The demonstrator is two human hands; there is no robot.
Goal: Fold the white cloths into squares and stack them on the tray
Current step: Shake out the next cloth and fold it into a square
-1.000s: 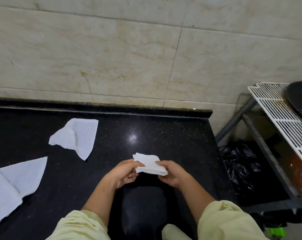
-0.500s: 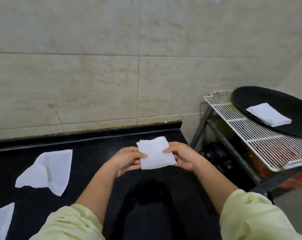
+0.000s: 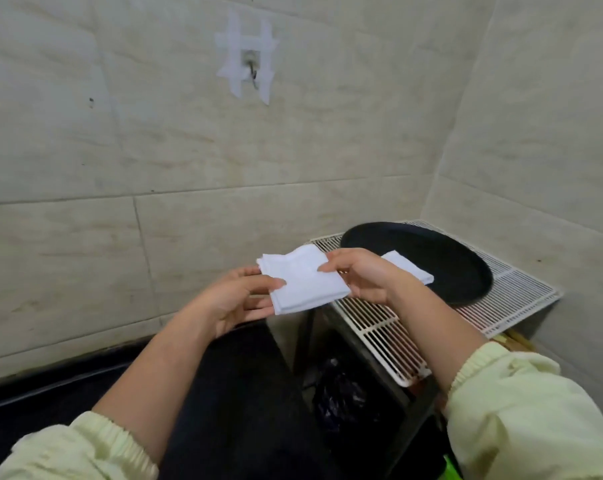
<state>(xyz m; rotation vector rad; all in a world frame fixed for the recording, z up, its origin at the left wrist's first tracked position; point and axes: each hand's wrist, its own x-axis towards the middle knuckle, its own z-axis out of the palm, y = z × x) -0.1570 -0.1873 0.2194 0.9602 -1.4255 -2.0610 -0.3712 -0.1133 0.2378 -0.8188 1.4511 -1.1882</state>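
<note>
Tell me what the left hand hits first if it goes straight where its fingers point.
Likely the right hand, gripping the same folded cloth at its far side; depth is unclear.

Head-worn wide view — looking forward and down, tray (image 3: 449,268) near.

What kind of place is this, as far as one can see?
Probably a kitchen or a back service area: tiled walls, a black counter, and a white wire rack bearing a round black tray.
</note>
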